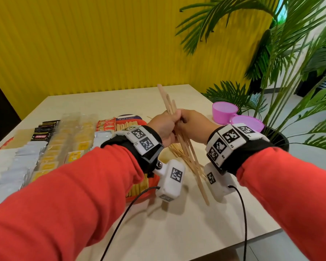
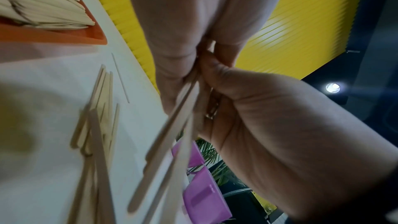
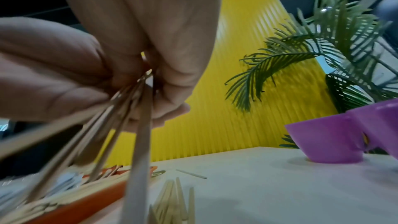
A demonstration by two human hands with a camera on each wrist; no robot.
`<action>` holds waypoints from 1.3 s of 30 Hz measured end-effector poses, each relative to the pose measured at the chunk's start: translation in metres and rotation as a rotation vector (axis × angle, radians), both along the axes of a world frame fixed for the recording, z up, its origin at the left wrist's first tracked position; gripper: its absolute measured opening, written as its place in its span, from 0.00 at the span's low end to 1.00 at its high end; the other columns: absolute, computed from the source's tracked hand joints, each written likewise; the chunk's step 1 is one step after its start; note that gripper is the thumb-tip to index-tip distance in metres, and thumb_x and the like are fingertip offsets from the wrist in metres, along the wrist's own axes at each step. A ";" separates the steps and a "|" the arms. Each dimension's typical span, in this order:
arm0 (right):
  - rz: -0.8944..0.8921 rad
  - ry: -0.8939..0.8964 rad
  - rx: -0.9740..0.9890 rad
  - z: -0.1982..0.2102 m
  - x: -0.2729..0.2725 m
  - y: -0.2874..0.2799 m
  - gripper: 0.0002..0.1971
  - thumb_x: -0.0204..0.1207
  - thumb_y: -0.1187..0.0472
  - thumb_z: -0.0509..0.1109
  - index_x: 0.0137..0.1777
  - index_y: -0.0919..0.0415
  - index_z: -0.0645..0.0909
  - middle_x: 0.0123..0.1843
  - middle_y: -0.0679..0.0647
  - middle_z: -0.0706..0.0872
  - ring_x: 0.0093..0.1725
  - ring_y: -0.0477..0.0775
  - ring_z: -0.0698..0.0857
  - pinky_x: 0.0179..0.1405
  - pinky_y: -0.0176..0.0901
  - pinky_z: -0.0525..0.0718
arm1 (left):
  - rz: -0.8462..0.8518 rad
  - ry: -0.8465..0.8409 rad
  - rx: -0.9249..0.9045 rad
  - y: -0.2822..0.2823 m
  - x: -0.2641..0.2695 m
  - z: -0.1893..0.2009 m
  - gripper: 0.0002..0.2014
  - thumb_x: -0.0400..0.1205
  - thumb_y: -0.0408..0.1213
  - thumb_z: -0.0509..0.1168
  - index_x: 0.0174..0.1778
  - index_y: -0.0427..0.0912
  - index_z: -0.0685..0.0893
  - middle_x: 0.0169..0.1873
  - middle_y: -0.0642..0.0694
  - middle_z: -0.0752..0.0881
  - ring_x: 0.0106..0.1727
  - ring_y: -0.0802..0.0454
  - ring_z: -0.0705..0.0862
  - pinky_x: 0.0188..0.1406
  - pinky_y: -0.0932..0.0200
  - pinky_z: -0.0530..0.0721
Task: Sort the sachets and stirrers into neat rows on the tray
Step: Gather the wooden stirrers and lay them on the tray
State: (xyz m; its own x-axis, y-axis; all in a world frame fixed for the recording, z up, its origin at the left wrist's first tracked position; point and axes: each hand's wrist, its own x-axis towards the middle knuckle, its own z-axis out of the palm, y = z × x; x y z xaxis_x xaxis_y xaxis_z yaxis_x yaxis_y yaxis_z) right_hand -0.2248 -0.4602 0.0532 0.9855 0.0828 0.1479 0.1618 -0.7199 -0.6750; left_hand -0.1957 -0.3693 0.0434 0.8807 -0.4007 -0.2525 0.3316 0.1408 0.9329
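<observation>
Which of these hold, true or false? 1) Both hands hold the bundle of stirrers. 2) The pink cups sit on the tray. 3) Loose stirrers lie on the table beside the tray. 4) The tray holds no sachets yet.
1) True: the left hand and right hand grip the bundle of stirrers.
2) False: the pink cups stand on the table, away from the tray.
3) True: loose stirrers lie there.
4) False: sachets already lie in rows.
</observation>
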 end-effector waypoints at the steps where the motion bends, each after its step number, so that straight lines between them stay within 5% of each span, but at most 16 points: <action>1: 0.005 -0.011 -0.002 -0.002 0.001 0.002 0.10 0.80 0.67 0.61 0.58 0.61 0.79 0.40 0.50 0.81 0.39 0.50 0.79 0.33 0.32 0.74 | 0.029 -0.004 -0.008 0.000 0.001 0.000 0.10 0.89 0.39 0.50 0.47 0.44 0.76 0.41 0.42 0.79 0.41 0.45 0.79 0.45 0.39 0.81; 5: -0.054 0.024 -0.014 -0.012 0.006 0.001 0.06 0.79 0.63 0.66 0.44 0.60 0.83 0.36 0.46 0.81 0.36 0.48 0.79 0.43 0.38 0.72 | 0.156 -0.010 0.011 0.005 0.008 -0.003 0.12 0.89 0.41 0.49 0.44 0.43 0.74 0.38 0.45 0.81 0.27 0.51 0.77 0.34 0.49 0.81; 8: -0.112 0.130 -0.220 -0.010 0.002 -0.007 0.19 0.75 0.53 0.71 0.63 0.60 0.79 0.53 0.51 0.82 0.54 0.53 0.81 0.48 0.38 0.70 | 0.198 -0.010 0.001 0.013 0.014 -0.007 0.11 0.89 0.40 0.49 0.45 0.42 0.72 0.40 0.47 0.82 0.34 0.49 0.81 0.45 0.42 0.83; 10: -0.100 0.313 -0.490 -0.007 -0.009 -0.013 0.30 0.71 0.44 0.73 0.67 0.60 0.72 0.57 0.53 0.81 0.56 0.55 0.80 0.48 0.41 0.73 | 0.252 -0.015 0.018 0.019 0.018 -0.008 0.12 0.89 0.40 0.49 0.42 0.44 0.72 0.38 0.48 0.81 0.38 0.51 0.82 0.55 0.43 0.79; 14: 0.035 0.656 -0.857 -0.023 -0.022 -0.024 0.26 0.58 0.32 0.76 0.32 0.57 0.80 0.27 0.46 0.80 0.28 0.48 0.77 0.30 0.38 0.73 | 0.309 0.003 0.017 0.025 0.021 -0.008 0.12 0.89 0.38 0.49 0.40 0.44 0.72 0.33 0.49 0.77 0.36 0.53 0.81 0.50 0.50 0.77; 16: 0.072 0.684 -0.872 -0.032 -0.021 -0.024 0.26 0.58 0.34 0.77 0.21 0.56 0.78 0.19 0.44 0.78 0.24 0.49 0.76 0.27 0.37 0.72 | 0.309 0.000 0.015 0.024 0.019 -0.008 0.13 0.89 0.38 0.49 0.40 0.44 0.72 0.31 0.49 0.75 0.35 0.53 0.79 0.49 0.51 0.75; 21: 0.150 0.670 -0.940 -0.031 -0.021 -0.013 0.21 0.68 0.48 0.77 0.24 0.58 0.74 0.16 0.44 0.74 0.22 0.46 0.72 0.21 0.34 0.69 | 0.251 -0.076 0.002 0.016 0.011 -0.004 0.12 0.89 0.38 0.48 0.39 0.45 0.70 0.28 0.49 0.70 0.28 0.54 0.72 0.35 0.58 0.71; 27: 0.121 0.627 -0.944 -0.029 -0.018 -0.013 0.20 0.71 0.57 0.74 0.22 0.58 0.72 0.06 0.43 0.69 0.17 0.42 0.71 0.18 0.31 0.70 | 0.137 -0.202 0.071 0.016 0.002 -0.010 0.12 0.88 0.41 0.50 0.39 0.45 0.69 0.26 0.50 0.67 0.26 0.56 0.67 0.32 0.61 0.71; 34: 0.008 0.546 -1.003 -0.027 -0.014 -0.018 0.17 0.74 0.59 0.71 0.27 0.61 0.72 0.26 0.50 0.73 0.25 0.47 0.71 0.24 0.34 0.70 | 0.169 -0.276 0.150 0.017 -0.003 -0.017 0.17 0.85 0.51 0.56 0.36 0.44 0.68 0.24 0.49 0.66 0.22 0.55 0.65 0.26 0.59 0.70; 39: -0.084 0.517 -0.907 -0.023 -0.011 -0.011 0.24 0.69 0.44 0.75 0.28 0.61 0.69 0.29 0.51 0.75 0.36 0.54 0.78 0.40 0.44 0.76 | 0.268 -0.328 0.274 0.017 0.001 -0.015 0.26 0.77 0.60 0.63 0.26 0.42 0.69 0.08 0.54 0.67 0.12 0.54 0.67 0.26 0.59 0.72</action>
